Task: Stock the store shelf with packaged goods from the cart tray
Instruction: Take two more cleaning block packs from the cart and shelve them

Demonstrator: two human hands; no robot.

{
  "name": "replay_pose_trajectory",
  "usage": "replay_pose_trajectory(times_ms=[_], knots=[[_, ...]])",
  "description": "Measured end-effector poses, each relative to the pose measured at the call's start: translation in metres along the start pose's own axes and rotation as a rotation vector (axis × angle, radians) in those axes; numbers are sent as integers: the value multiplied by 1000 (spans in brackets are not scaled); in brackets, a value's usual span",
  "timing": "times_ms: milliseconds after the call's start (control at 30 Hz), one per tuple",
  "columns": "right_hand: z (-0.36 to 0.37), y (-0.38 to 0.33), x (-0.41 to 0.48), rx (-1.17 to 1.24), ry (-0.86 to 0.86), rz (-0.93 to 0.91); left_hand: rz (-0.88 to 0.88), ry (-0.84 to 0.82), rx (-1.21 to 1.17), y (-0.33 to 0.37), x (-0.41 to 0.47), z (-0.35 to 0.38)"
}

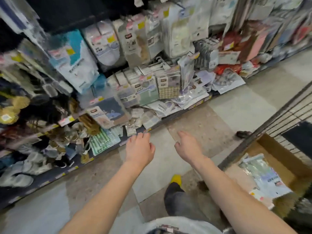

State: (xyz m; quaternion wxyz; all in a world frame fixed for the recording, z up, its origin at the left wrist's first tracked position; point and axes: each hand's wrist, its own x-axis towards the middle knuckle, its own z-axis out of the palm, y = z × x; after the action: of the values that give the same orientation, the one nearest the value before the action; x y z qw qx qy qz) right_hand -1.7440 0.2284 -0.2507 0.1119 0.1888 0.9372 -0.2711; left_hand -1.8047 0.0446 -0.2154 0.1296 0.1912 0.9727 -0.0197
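Observation:
My left hand (140,147) reaches toward the front edge of the low shelf (135,132), fingers loosely bent and holding nothing. My right hand (187,146) stretches out beside it over the floor, fingers relaxed. A faint clear, shiny patch (175,130) lies just beyond its fingertips; I cannot tell whether it is a packet or whether the hand touches it. Flat packaged goods (148,90) crowd the shelf. At the right, a cardboard tray (270,149) in the wire cart (278,115) holds pale packets (263,176).
More packets hang from pegs (179,34) above the shelf, and loose ones spill over its lip (224,81). Plush items (10,108) fill the left section. My leg and yellow shoe (176,179) stand on the tiled floor between the shelf and the cart.

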Motion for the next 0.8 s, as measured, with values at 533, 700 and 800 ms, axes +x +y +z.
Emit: replay_pose_trajectory(times_ms=[533, 700, 800], knots=[[-109, 198, 108, 313, 309, 743, 825, -100, 218, 274, 277, -44], [-113, 222, 90, 416, 440, 1118, 1184, -187, 271, 357, 310, -30], [-112, 225, 75, 499, 478, 1313, 1385, -228, 322, 398, 304, -30]])
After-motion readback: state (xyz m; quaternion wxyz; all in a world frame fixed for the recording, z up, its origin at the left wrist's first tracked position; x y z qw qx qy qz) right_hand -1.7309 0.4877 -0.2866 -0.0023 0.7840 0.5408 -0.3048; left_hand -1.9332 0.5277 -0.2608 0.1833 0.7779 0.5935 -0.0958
